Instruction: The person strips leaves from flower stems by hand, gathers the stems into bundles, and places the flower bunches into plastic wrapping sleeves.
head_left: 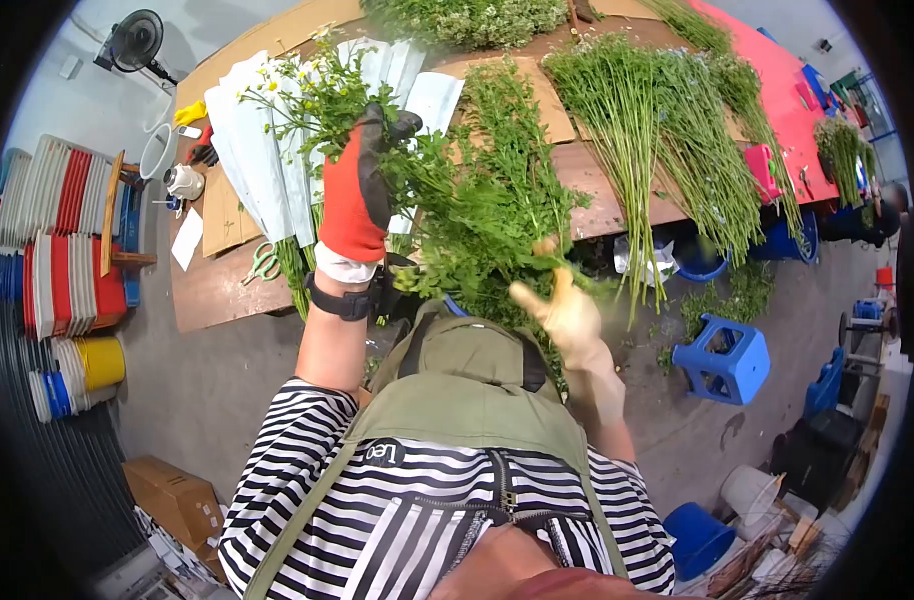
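Observation:
My left hand [355,195], in a red glove with a black palm, is closed around stems of small white daisies [322,85] with yellow centres. The flower heads stick out above and left of the glove. Leafy green foliage [477,215] spreads between my two hands, over the table's near edge. My right hand [574,318], in a pale yellow glove, is beside the lower foliage with thumb and fingers apart; it is slightly blurred. White paper sleeves [247,140] with green stems below them lie left of my left hand.
Long-stemmed bunches [627,140] hang over the table's right edge. Green-handled scissors [264,262] lie at the left on the brown table [217,295]. A blue stool [727,358] stands on the floor at right, near blue buckets [782,240]. Stacked crates [72,280] are at left.

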`<state>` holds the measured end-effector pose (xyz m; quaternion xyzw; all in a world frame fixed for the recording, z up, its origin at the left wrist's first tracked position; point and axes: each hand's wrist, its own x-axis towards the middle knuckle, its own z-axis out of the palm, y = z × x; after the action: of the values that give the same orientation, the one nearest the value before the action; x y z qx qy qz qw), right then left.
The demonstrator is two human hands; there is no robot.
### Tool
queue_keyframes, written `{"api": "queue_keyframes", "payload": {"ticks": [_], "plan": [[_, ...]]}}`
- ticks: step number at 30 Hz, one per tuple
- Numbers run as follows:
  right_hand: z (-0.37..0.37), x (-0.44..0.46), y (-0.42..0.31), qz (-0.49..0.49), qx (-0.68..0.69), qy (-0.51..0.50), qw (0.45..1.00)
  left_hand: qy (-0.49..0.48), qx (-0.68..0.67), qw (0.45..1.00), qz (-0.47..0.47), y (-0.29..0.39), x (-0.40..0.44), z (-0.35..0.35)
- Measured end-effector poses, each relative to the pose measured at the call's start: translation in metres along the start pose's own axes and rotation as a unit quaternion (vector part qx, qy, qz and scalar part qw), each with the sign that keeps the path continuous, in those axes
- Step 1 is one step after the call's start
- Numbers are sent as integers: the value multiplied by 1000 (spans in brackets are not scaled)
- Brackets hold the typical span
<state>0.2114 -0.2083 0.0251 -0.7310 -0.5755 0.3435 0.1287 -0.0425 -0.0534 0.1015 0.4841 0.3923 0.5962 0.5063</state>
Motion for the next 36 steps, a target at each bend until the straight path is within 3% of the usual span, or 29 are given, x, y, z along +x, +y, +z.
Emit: {"api": "queue_keyframes", "payload": {"ticks": [2, 4, 6, 8, 11, 12, 13, 14, 15, 16, 17, 18, 19, 20, 21, 22, 24, 25, 26, 27, 28, 29, 30, 31, 33, 35, 36], "plan": [[52, 38, 40, -137, 216, 136, 957, 15, 7, 998, -63, -2, -3, -1], [41, 53, 21, -132, 456, 96, 875, -8, 23, 1000, 5, -5, -6, 3], [47, 55, 33, -156, 428, 85, 886, -2, 17, 1000, -16, 0, -9, 5], [68, 61, 52, -230, 215, 242, 918, 11, 18, 999, -23, 3, -10, 5], [63, 43, 30, -109, 563, 245, 782, -16, 101, 995, -11, 9, -12, -7], [25, 20, -4, -39, 568, 215, 794, 2, 77, 996, -37, 9, -11, -8], [33, 30, 43, -30, 642, 152, 750, 20, 52, 996, -63, 9, -10, -11], [40, 41, 89, -12, 708, 92, 700, -11, 181, 983, 30, 4, -9, -27], [38, 39, 111, 40, 703, 95, 703, -15, 352, 906, 235, -11, 1, -48], [35, 38, 132, 90, 698, 96, 703, 21, 329, 920, 213, -7, 8, -64], [33, 24, 146, 169, 570, 173, 785, 56, 305, 931, 190, -3, 13, -80], [30, 9, 159, 268, 426, 226, 834, 80, 138, 983, 95, 12, 19, -101], [21, 1, 169, 298, 292, 213, 884, 104, -37, 994, -1, 30, 24, -110], [20, 1, 176, 298, 190, 102, 930, 80, 67, 993, 55, 37, 18, -109], [16, -11, 170, 299, 86, -14, 950, 47, 256, 946, 194, 23, 22, -111], [15, -18, 165, 291, -18, -127, 948, 38, 220, 963, 148, 17, 23, -106], [18, -6, 163, 154, -136, -71, 976, 80, 66, 994, 27, 20, 22, -68], [15, -1, 145, 84, -194, -43, 976, 84, 67, 994, -6, 24, 17, -51], [9, 3, 127, 58, -7, 36, 998, 31, 138, 990, 14, 18, 18, -52], [-10, 2, 76, 33, 181, 113, 976, -24, 208, 977, 32, 11, 18, -52], [-25, -1, 33, -57, 321, 121, 938, 3, 122, 992, -46, 16, 16, -33], [-34, 0, -2, -146, 451, 129, 871, -16, 107, 993, -55, 16, 12, -20], [-36, 8, -19, -256, 385, 159, 872, -43, 179, 983, 16, 11, 11, -8], [-39, 7, -42, -305, 405, 135, 851, -69, 248, 962, 88, 4, 11, 1], [-43, 10, -78, -392, 400, 97, 823, -115, 218, 967, 62, -9, 13, 11], [-38, 26, -82, -436, 234, 158, 854, -33, 62, 996, -63, 0, 2, 41], [-36, 32, -77, -450, 178, 172, 858, -38, 99, 994, -17, -10, 5, 35]]}}
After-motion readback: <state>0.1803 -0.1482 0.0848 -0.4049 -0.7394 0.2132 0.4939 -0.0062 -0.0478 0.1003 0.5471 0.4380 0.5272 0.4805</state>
